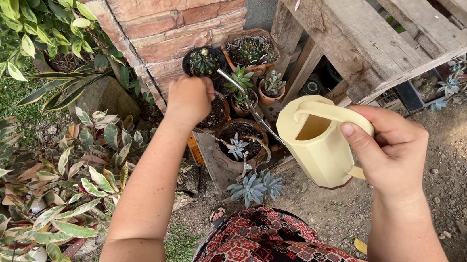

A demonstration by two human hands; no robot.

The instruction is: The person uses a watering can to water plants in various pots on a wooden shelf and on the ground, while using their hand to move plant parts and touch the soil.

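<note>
While its pale yellow plastic body sits low in the middle-right of the view, the watering can (318, 142) leans towards the plants, and its thin metal spout (248, 103) runs up and left over a cluster of potted succulents. It is faceted, with an open top and a broad strap handle arching across the mouth. The right hand (392, 152) grips a handle on the can's near side, thumb pressed flat on the upper strap and fingers curled shut around the grip below; the fingertips themselves are tucked out of sight behind the palm. The left hand (188, 100) reaches forward to a small black pot (203, 62) holding a round cactus, which stands by the brick pillar (175, 16). Its fingers are bent downward and close together near that pot's rim, but seen from the back of the hand I cannot tell whether they clasp the pot or only touch it. The spout's tip ends just beside that hand. A terracotta pot (243, 141) with a grey-blue rosette stands below the spout. A wooden pallet (362, 31) partly hides further pots behind it.
</note>
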